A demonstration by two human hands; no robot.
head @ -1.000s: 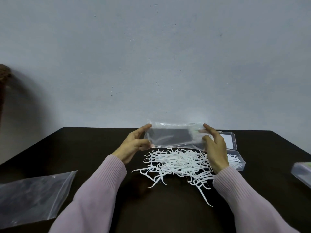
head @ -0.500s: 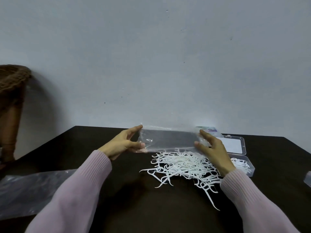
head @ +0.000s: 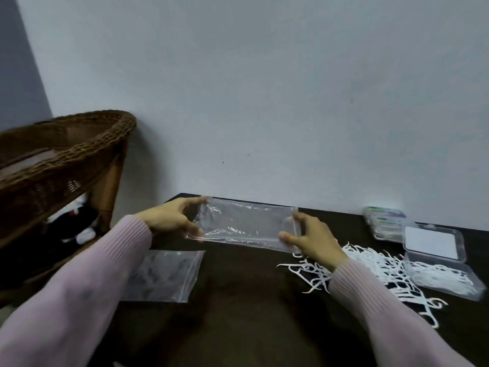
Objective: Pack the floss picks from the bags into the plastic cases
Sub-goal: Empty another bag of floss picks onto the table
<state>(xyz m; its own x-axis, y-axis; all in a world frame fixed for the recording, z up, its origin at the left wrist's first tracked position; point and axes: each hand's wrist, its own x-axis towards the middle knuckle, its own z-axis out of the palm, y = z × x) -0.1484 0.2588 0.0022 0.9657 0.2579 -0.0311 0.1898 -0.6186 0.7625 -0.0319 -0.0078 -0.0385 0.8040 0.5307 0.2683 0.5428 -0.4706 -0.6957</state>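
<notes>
No legible txt; labels on stacked cases [head: 385,221] too blurry.

Wicker basket [head: 66,144] crowds the table's [head: 238,313] left edge

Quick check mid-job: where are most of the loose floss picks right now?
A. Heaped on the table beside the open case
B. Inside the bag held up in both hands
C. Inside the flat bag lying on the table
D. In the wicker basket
A: the floss picks lie heaped on the dark table next to the open case; the held bag looks empty.
</notes>
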